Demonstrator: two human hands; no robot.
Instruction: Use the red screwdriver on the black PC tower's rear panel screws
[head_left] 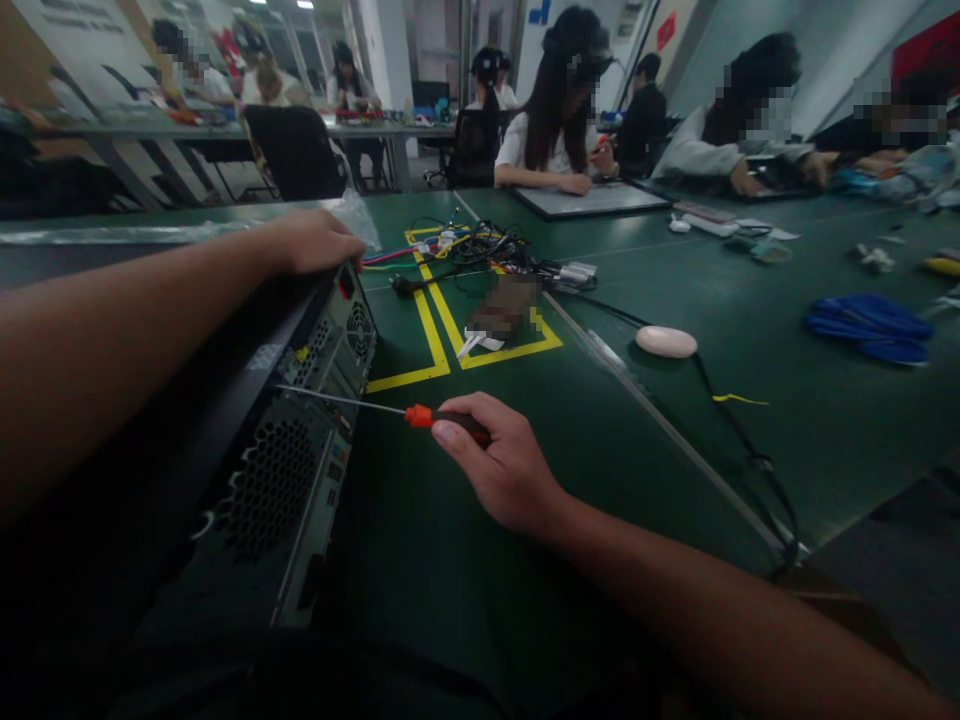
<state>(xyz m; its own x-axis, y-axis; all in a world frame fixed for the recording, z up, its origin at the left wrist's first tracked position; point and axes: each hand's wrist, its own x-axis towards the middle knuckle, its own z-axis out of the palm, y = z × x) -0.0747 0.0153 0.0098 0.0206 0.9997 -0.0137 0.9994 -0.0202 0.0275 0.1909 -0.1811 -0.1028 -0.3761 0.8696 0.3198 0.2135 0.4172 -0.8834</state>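
A black desktop computer case (255, 350) lies at the left, its rear panel with a round-holed vent and ports facing right. Across its far top corner reaches my left hand (319, 240), closed over the edge; its fingertips are partly hidden. My right hand (502, 455) grips a screwdriver (421, 416) by its red and black handle. The long thin shaft points left, and its tip meets the upper edge of the rear panel, above the large vent. Whether a screw sits under the tip is too small to tell.
Beyond the case lie tangled cables (487, 245), yellow tape lines (431, 330) and a pixelated dark object (506, 305). Rightward are a pale pink oval object (666, 342) on a black cord and a blue bundle (866, 325). Several people sit at tables behind.
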